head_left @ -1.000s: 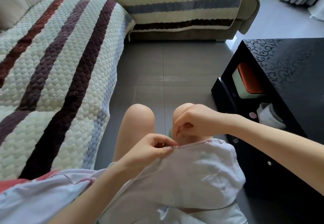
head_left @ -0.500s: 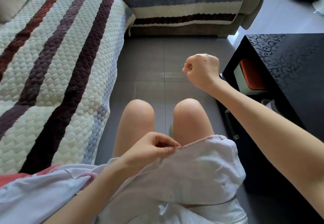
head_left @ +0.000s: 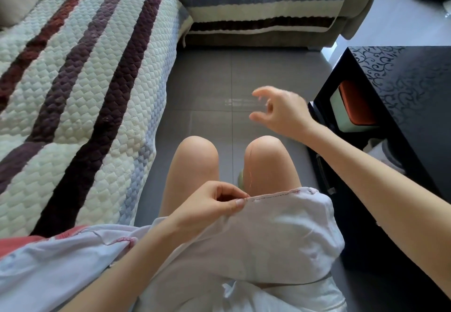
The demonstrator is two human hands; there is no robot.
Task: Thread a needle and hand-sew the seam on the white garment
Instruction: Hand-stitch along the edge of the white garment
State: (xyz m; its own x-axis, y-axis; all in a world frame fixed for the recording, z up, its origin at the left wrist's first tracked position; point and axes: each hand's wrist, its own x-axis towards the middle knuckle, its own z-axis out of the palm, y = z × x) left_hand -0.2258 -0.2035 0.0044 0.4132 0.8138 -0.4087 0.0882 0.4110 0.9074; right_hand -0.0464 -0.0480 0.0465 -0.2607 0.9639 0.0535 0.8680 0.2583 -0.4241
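White garment (head_left: 280, 233) on lap, red-stitched seam (head_left: 275, 193) along its far edge. Left hand (head_left: 207, 206) pinches seam's left end; right hand (head_left: 280, 111) well beyond seam, fingers spread, blurred — gripping nothing visible. Risk: slack thread (head_left: 250, 165) beyond seam loops, knots when pulled.

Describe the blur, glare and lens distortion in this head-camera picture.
Head view, blur: the raised right hand is smeared, the left hand pinching the white garment is sharp. Head view, glare: a pale reflection on the floor tiles. Head view, distortion: the sofa cover's stripes bow.
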